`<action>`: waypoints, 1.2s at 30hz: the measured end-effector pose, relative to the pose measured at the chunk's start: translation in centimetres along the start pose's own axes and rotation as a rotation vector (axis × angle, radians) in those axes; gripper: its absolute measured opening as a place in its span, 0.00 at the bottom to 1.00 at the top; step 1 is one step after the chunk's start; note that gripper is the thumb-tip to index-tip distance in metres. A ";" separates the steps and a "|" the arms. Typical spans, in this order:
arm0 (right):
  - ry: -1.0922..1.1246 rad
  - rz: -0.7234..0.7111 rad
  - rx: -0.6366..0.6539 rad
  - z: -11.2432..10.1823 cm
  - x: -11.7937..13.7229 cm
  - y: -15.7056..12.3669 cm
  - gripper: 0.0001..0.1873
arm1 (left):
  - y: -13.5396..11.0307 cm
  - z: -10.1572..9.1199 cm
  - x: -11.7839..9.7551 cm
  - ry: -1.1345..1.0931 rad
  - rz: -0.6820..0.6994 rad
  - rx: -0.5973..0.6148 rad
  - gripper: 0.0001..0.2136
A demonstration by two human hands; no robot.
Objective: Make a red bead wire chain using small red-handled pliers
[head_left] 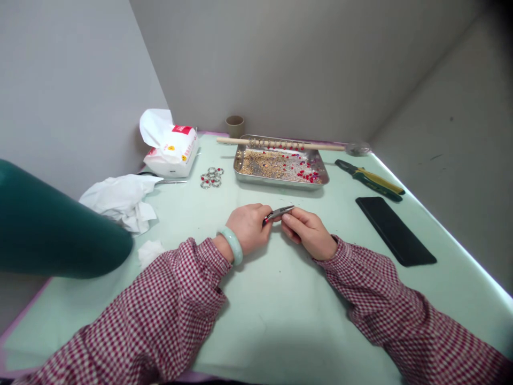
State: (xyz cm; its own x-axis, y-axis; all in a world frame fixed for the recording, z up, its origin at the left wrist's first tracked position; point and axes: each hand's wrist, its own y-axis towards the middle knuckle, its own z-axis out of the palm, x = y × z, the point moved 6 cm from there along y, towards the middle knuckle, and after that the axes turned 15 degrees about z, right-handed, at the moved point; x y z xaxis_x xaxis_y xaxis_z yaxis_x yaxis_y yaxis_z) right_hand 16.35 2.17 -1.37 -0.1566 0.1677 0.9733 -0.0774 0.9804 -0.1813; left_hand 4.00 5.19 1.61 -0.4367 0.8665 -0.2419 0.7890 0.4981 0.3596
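Head view showed pliers [279, 213] between the two hands above the middle of the table [276, 321], nose pointing right. The left hand [247, 229] was curled closed around their handles. The right hand [306, 230] met the tip with thumb and forefinger drawn together; whether they pinched a small piece could not be told, so its progress was unclear. Beyond the hands, to the far left, lay a cluster of rings [211, 178] with red beads, apparently finished. Farther off, a metal tray [280, 185] held loose beads [262, 163], seemingly unused. Across its far side, a wooden rod [324, 147] carried coils and red beads, perhaps partly made. Yellow-and-green cutters [371, 181] lay untouched at far right.
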 end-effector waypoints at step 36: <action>0.025 0.003 0.020 0.0 0.0 0.0 0.13 | 0.0 0.0 0.0 0.000 -0.017 0.002 0.08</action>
State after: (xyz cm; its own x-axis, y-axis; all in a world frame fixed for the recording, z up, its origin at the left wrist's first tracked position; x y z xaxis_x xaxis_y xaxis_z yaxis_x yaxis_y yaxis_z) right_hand 16.31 2.13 -1.42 -0.1323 0.1738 0.9759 -0.0969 0.9775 -0.1872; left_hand 3.96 5.13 1.64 -0.4500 0.8580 -0.2476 0.7827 0.5124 0.3533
